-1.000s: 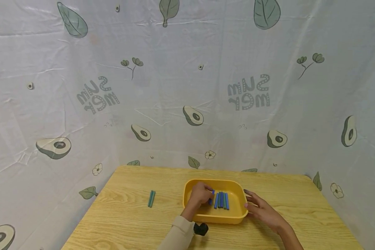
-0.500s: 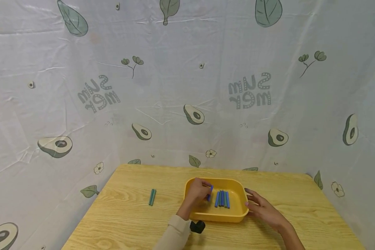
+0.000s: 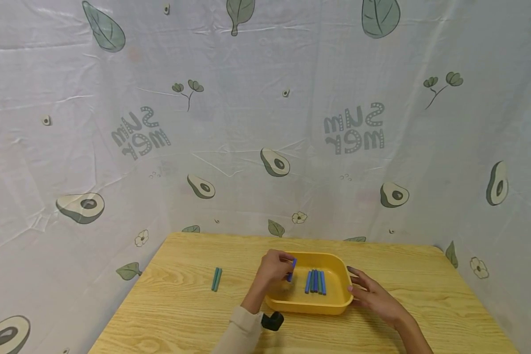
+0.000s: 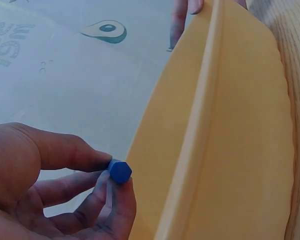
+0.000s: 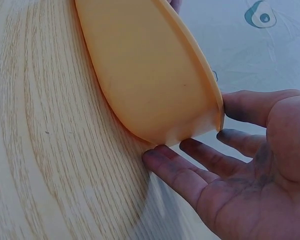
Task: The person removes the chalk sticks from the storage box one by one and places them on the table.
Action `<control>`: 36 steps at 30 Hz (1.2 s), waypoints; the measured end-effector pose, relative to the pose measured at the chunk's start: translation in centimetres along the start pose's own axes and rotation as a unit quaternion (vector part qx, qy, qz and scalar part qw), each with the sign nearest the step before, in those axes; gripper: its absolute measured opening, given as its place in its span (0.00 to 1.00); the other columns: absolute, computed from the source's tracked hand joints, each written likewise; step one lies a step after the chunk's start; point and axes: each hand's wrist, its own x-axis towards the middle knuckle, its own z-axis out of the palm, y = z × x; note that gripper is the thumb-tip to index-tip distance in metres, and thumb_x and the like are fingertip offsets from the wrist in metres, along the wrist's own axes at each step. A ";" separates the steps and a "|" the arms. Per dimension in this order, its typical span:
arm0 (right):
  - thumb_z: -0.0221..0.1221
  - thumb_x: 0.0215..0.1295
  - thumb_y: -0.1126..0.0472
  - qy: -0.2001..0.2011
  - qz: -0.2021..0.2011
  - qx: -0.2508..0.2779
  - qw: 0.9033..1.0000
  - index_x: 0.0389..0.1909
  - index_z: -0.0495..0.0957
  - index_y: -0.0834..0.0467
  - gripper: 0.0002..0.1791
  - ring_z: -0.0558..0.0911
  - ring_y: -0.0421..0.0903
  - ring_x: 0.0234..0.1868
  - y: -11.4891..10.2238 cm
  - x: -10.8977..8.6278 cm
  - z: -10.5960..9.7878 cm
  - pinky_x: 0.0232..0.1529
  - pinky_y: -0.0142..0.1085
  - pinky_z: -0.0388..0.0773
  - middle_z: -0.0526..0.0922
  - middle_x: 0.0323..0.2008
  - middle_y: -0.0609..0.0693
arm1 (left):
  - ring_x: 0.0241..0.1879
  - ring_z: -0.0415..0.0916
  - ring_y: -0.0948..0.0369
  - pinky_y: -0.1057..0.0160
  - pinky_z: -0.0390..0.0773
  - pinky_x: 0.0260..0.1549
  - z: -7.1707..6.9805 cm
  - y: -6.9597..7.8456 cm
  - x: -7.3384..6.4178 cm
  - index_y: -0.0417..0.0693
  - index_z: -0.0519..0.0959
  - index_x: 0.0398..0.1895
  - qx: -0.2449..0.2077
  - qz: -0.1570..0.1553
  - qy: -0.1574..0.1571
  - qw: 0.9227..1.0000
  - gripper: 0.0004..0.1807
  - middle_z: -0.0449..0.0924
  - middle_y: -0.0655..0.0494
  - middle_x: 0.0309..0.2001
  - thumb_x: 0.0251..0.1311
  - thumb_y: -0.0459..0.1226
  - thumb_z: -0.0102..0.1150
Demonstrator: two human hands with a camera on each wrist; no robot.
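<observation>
Yellow tray [image 3: 336, 309] — teal sticks [image 3: 216, 279] (left)

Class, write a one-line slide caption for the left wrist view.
Left hand pinches a blue stick beside the yellow tray.

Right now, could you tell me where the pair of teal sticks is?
In the head view, the teal sticks lie on the wooden table, left of the yellow tray and apart from the left hand.
</observation>
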 end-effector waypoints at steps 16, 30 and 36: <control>0.48 0.88 0.58 -0.006 -0.006 0.003 1.000 0.86 0.31 0.68 0.43 0.69 0.75 0.76 -0.1 0.1 -0.1 0.65 0.51 0.84 0.44 0.80 0.84 | 0.39 0.88 0.53 0.56 0.91 0.36 -3.3 0.1 -0.6 0.32 0.86 0.55 -0.013 0.005 0.016 1.000 0.15 0.87 0.39 0.46 0.67 0.26 0.64; 0.48 0.88 0.58 0.000 -0.002 -0.001 1.000 0.86 0.32 0.69 0.43 0.70 0.75 0.75 0.1 0.1 -0.1 0.66 0.53 0.83 0.46 0.79 0.84 | 0.45 0.89 0.43 0.55 0.92 0.40 -6.8 -1.3 -1.0 0.31 0.85 0.57 -0.009 -0.006 0.039 0.999 0.16 0.86 0.39 0.46 0.67 0.26 0.63; 0.48 0.88 0.58 0.002 -0.001 -0.002 1.000 0.86 0.33 0.69 0.43 0.70 0.75 0.76 0.3 0.1 -0.1 0.66 0.53 0.83 0.46 0.79 0.84 | 0.40 0.87 0.53 0.54 0.92 0.40 -8.5 -1.9 -1.5 0.30 0.84 0.57 -0.010 -0.009 0.053 0.998 0.17 0.85 0.39 0.45 0.65 0.25 0.63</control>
